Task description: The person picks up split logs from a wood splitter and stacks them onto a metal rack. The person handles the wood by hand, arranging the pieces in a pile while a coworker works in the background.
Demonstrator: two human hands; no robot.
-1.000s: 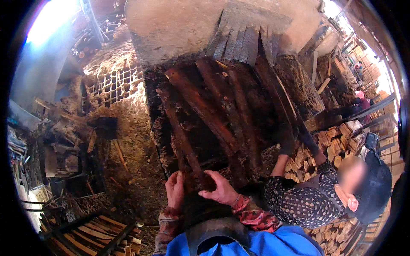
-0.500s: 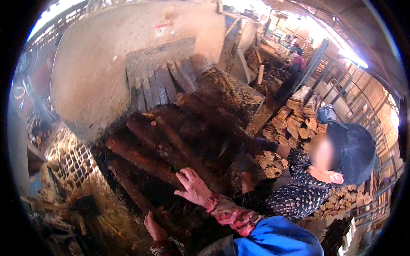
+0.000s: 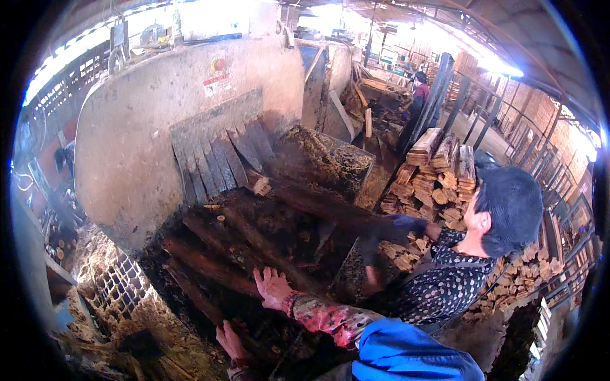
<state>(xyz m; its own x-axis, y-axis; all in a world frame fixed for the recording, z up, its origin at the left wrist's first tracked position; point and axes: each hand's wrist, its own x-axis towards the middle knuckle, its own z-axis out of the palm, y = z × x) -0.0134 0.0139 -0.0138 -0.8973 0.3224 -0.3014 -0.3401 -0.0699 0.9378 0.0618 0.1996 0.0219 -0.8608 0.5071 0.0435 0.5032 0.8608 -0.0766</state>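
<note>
Sawmill shed interior, viewed from above the worker's hands: a large dust-coated machine housing [image 3: 190,120] fills the upper left, its mouth hung with a row of dark flaps [image 3: 216,159], and a sloping bed of bark-covered logs [image 3: 254,247] runs down toward the viewer. Compared with a second ago, when both hands lay close together on the near end of one log and the view looked straight down on the bed, the view is now raised toward the machine and the hands are apart. Right hand [image 3: 272,287], in a patterned sleeve under a blue jacket, lies flat with fingers spread on the upper face of a dark log [image 3: 210,267], pressing rather than gripping. Left hand [image 3: 230,341] sits lower, at the near end of the timber; its fingers appear extended against the wood, but whether they curl round it cannot be told. The spacing suggests, as a judgement, that the log is being steered along the bed toward the flaps rather than lifted. On the right a co-worker [image 3: 464,273] in a dotted shirt reaches a dark-gloved hand [image 3: 406,223] onto the same pile. Behind stand stacks of sawn billets [image 3: 438,171], a slatted crate [image 3: 114,286] at lower left, sawdust and bark litter throughout, and daylight beyond the open shed roof.
</note>
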